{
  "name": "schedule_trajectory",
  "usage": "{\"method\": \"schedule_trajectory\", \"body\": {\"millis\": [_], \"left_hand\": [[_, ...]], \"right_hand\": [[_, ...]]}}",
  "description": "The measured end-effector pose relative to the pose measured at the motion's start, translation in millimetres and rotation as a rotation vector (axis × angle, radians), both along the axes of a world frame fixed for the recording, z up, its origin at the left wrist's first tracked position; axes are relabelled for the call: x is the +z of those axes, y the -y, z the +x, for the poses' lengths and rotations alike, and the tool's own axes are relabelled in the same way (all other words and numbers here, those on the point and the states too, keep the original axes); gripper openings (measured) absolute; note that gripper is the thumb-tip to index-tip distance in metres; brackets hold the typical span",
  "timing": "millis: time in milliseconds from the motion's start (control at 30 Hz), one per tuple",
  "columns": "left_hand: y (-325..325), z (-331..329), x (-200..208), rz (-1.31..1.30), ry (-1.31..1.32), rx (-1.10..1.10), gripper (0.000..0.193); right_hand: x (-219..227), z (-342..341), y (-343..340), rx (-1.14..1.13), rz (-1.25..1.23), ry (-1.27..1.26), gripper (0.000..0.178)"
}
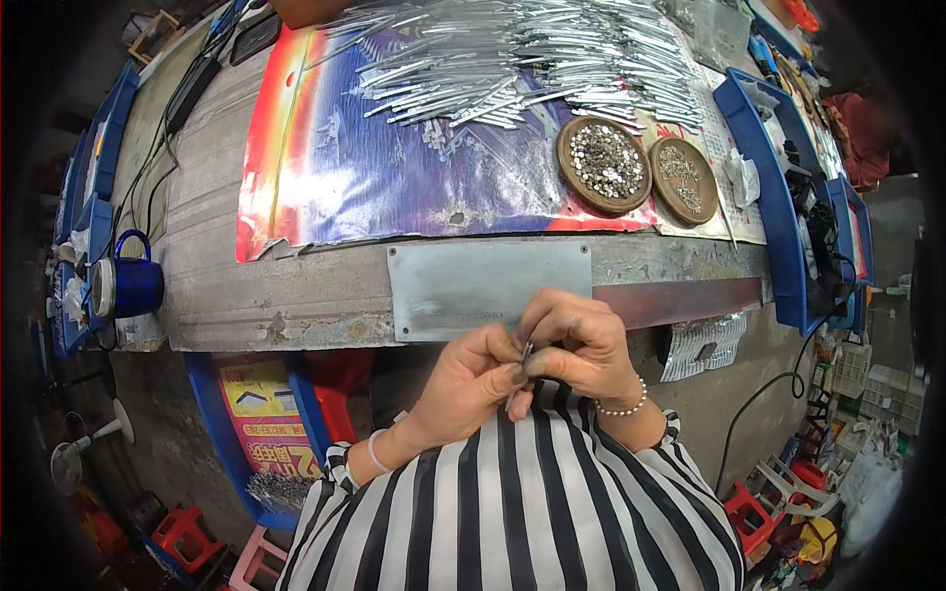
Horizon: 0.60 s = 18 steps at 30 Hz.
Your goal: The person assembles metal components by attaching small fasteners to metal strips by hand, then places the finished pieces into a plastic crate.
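Observation:
My left hand (471,379) and my right hand (576,345) meet close to my chest, just below the table's front edge. Both pinch one small thin metal piece (526,352) between their fingertips. A grey metal plate (490,287) lies flat on the table edge right above my hands. Farther back, a big heap of thin silvery metal strips (522,59) covers a colourful printed sheet (340,163). Two round wooden dishes hold small metal bits: the larger dish (603,164) and the smaller dish (684,179) beside it.
A blue metal mug (126,285) stands at the table's left edge. Blue trays (774,197) line the right side, and black cables (177,98) run along the left. Red and pink plastic stools (182,537) stand on the floor below left; more stools (754,512) are at lower right.

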<state>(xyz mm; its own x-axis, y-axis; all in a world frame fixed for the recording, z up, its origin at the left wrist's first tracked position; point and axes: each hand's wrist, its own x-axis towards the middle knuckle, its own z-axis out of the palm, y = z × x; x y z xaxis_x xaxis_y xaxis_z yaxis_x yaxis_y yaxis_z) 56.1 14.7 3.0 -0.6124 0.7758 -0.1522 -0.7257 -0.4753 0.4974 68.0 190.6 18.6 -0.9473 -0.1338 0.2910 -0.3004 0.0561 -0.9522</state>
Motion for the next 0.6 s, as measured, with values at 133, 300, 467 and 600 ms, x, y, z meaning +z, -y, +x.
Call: {"method": "schedule_trajectory", "body": {"millis": [133,300,467,600], "left_hand": [[-3.2,3.1,2.3,0.027,0.061,-0.075,0.015],[-8.1,-2.5,2.2,0.099,0.118,-0.056,0.008],[-8.5,-0.7,7.4,0.001,0.1,-0.111,0.013],[-6.8,-0.1,4.7,0.012,0.119,-0.084,0.012]], "right_hand": [[-4.2,-1.4,-5.6,0.207,-0.226,0.084,0.022],[0.6,6.2,-0.2,-0.021,-0.133,0.124,0.024],[-4.3,0.9,-11.1,0.221,-0.262,0.143,0.02],[-2.1,4.6,-1.3,0.124,-0.183,0.151,0.023]]}}
